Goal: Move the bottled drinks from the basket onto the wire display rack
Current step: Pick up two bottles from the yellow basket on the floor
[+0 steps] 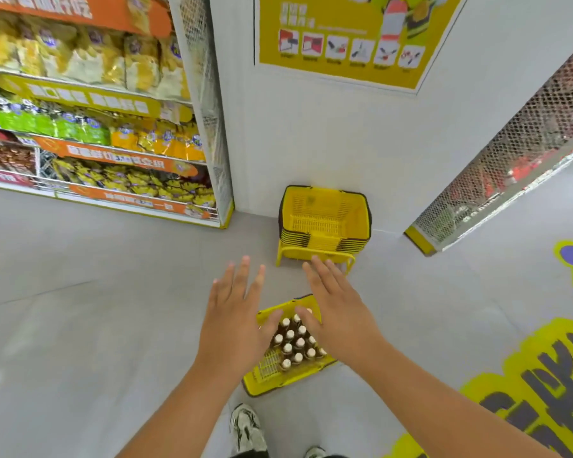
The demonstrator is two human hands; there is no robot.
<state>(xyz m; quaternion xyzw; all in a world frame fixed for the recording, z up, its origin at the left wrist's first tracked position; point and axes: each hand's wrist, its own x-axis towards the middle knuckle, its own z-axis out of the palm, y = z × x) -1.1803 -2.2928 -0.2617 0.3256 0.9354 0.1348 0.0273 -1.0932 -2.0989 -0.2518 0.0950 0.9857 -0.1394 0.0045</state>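
Seen from above, a yellow basket (286, 378) sits on the grey floor (80, 325), holding upright brown bottles (295, 342) with pale caps, packed close together. Both hands hang over it with straight, spread fingers, holding nothing: the left hand (234, 320) above the basket's left edge, the right hand (336, 312) above its right edge. Beyond them a stack of yellow baskets (325, 219) stands against a white wall (311, 133) bearing a yellow poster (344, 38). Snack shelves (90, 120) fill the left. A sneaker (247, 428) shows below.

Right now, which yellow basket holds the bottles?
The single basket on the floor under both hands, nearest the shoe; the stack of baskets by the wall is empty.
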